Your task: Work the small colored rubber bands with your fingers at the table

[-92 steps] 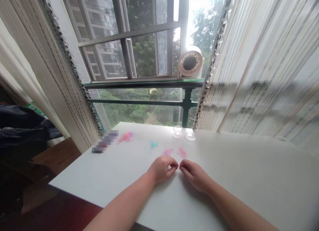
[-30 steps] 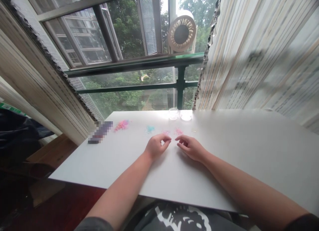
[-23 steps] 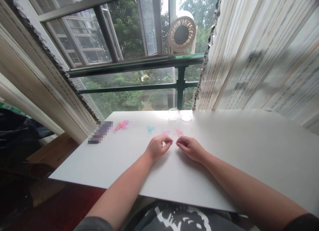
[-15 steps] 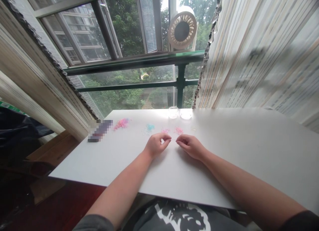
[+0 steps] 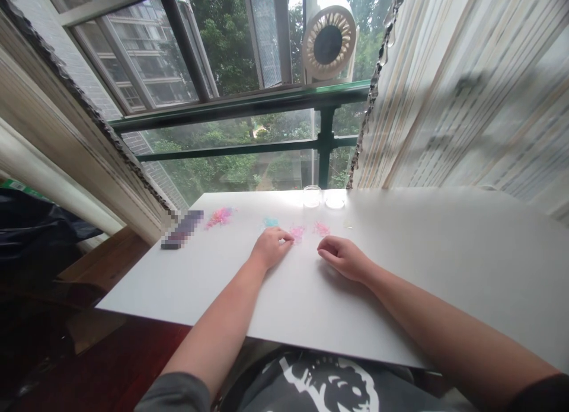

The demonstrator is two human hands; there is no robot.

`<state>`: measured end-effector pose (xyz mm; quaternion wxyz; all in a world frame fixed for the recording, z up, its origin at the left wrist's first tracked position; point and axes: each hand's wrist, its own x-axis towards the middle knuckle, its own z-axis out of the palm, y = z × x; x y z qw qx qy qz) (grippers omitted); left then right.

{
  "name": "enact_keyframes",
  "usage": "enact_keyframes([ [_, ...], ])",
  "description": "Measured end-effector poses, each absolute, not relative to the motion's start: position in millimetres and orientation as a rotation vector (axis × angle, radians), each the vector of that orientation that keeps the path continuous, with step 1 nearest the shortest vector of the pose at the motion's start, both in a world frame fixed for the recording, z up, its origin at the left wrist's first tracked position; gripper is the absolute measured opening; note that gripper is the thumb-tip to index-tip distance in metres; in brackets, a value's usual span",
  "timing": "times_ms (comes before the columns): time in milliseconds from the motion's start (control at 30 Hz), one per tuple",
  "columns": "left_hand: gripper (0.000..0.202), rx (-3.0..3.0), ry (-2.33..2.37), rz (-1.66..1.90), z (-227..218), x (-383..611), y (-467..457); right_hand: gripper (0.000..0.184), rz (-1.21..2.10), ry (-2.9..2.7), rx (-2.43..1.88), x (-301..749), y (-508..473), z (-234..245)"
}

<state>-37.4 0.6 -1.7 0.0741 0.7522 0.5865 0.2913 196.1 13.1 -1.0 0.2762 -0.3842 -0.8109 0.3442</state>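
My left hand rests low over the white table, its thumb and index finger brought together at the edge of a small pink pile of tiny bead-like pieces. Whatever may be between those fingertips is too small to make out. To the right, my right hand is closed in a pinch, and what it holds does not show. Just beyond it lies another pink pile. A light-blue pile sits behind my left hand, partly covered by it.
A larger mixed-colour pile and a pixelated dark object lie at the left of the table. Two clear round containers, one left and one right, stand at the back edge. A white fan is by the window.
My left hand has moved left and away from my right hand, to the nearer pink pile. The thin line between the two hands' fingertips no longer shows. The camera view has shifted slightly.
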Motion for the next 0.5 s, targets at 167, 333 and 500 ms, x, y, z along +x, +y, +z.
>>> enact_keyframes([
  [167, 0.019, 2.211, 1.745, 0.966, -0.1, -38.4, 0.7, 0.014, 0.925, -2.188, -1.036, 196.8, 13.6, -1.8],
  [333, 0.025, 1.932, 1.956, 1.21, 4.6, -81.9, 6.2, 0.015, 0.935, -2.193, -1.056, 197.5, 12.8, -1.8],
  [500, 0.027, 1.386, 2.467, 1.201, 3.5, -151.2, -1.6, 0.016, 0.935, -2.218, -1.036, 198.3, 11.8, -1.6],
])
